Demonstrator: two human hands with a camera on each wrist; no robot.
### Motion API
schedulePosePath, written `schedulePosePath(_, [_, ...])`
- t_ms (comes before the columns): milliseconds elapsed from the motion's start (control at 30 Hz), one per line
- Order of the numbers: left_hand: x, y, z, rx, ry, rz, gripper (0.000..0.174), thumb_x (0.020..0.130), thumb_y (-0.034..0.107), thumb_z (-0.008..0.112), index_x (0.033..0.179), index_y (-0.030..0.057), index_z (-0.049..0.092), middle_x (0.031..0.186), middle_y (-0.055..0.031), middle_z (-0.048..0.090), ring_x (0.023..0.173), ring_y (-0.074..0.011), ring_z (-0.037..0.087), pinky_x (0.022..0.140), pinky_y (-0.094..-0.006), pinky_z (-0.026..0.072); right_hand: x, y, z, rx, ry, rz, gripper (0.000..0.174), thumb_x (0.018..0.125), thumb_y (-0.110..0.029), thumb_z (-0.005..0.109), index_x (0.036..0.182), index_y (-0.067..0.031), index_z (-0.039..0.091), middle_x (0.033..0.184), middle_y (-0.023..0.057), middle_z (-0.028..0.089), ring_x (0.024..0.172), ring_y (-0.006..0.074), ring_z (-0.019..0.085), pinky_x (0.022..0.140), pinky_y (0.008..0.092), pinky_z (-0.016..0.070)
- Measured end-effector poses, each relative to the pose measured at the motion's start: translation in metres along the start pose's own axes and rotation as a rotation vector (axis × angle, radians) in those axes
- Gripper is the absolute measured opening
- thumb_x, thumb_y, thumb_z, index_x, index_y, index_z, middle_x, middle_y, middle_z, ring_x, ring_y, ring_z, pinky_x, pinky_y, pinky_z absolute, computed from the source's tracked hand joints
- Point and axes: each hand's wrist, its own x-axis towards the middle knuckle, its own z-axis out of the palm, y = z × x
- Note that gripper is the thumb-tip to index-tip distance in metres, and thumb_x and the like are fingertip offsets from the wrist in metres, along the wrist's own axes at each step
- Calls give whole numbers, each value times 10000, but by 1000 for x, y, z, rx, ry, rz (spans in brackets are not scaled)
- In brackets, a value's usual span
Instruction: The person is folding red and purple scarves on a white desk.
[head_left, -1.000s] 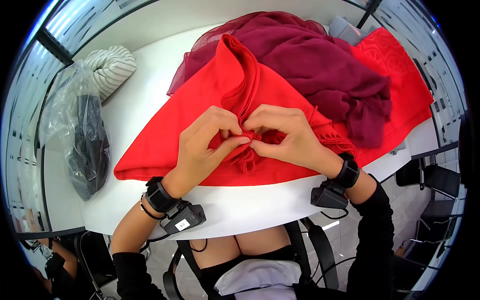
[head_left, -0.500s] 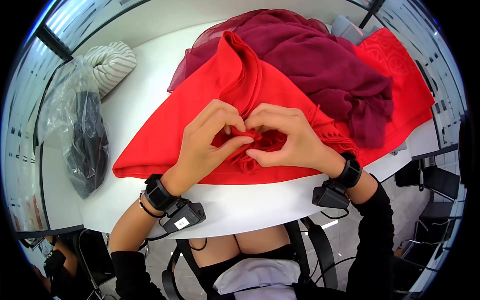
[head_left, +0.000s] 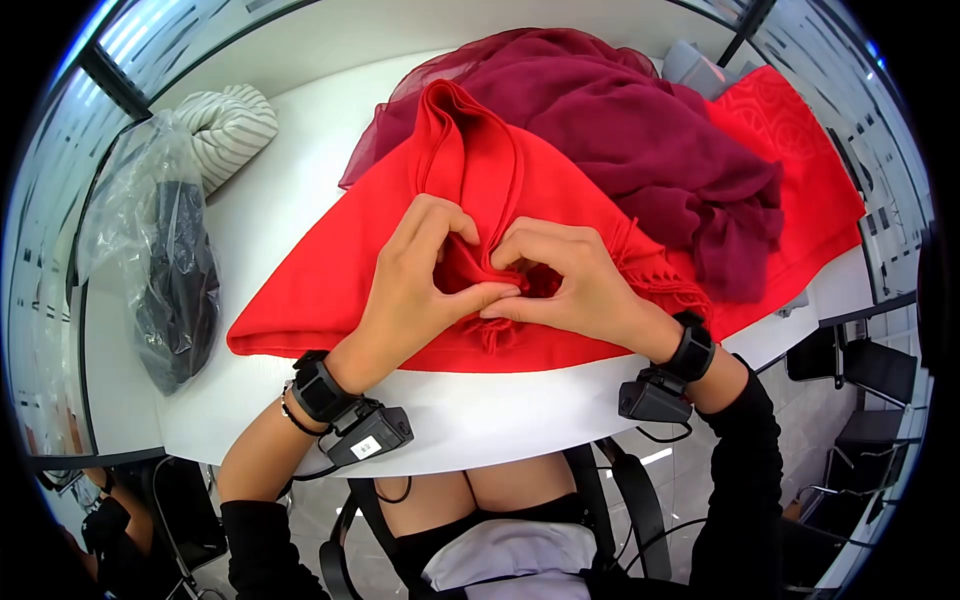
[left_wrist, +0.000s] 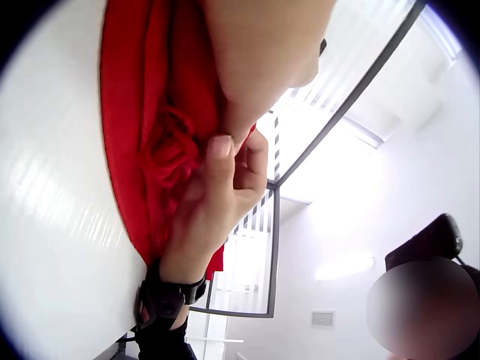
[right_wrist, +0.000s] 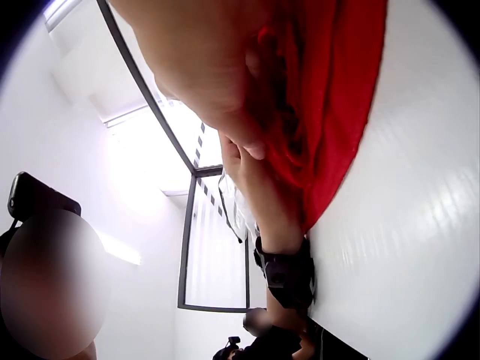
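A red fringed cloth (head_left: 330,270) lies folded on the table, its gathered folds standing up in a loop behind the hands. The left hand (head_left: 412,285) has thumb and fingers curved round a gathered part of it, thumb tip meeting the right thumb. The right hand (head_left: 580,280) pinches the folds between thumb and forefinger. Fringe hangs below the thumbs. In the left wrist view the right hand (left_wrist: 214,202) is against the red cloth (left_wrist: 124,112); the right wrist view shows the left hand (right_wrist: 262,195) beside the cloth (right_wrist: 345,97).
Behind the red cloth lies a sheer maroon cloth (head_left: 620,120), with a patterned red cloth (head_left: 800,180) at the right. At the left are a striped roll (head_left: 228,135) and a clear bag (head_left: 170,290) holding something dark. The white table (head_left: 480,410) has a curved front edge.
The upright loop of red folds has tipped left and widened. The left hand's fingers have shifted slightly right and up, and the right thumb has moved left beneath the left thumb.
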Motion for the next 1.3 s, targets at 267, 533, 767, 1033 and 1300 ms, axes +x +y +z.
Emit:
schedulePosePath(267, [-2,-12,6,-219,69,-103,410,681,186,773,942,42,491,903,-51,481,745,-154,512,655,-275,443,-2,2,9,395,53,225,214,780,-84,683,926,6,557,835,48,577,730,89,559,657,233,480])
schedulePosePath(533, [21,-12,-25,-47,-49,-46,119,884,31,456,974,29,533,945,-75,542,844,-182,536,753,-275,425,-3,8,7,551,-21,265,175,821,-89,654,934,0,555,823,-4,534,766,55,514,701,212,457])
schedulePosePath(767, [40,-16,-56,305,101,111,174,809,5,523,973,46,559,1021,-80,557,955,-228,545,838,-325,425,-3,-3,0,628,-189,315,147,814,-40,648,890,-24,523,863,-3,480,824,70,472,768,230,411])
schedulePosePath(1033, [37,-51,-58,205,131,-108,153,786,33,595,933,9,559,903,-75,611,842,-182,607,770,-299,481,-2,-3,0,586,-229,302,156,805,-47,659,883,-28,525,860,0,489,813,74,468,756,221,408])
schedulePosePath(1300, [37,-61,-53,105,156,-210,133,802,34,588,928,8,619,900,-65,654,823,-156,629,755,-272,489,-1,-3,1,544,-239,254,159,806,-69,667,868,-34,526,805,-4,490,742,71,447,668,212,387])
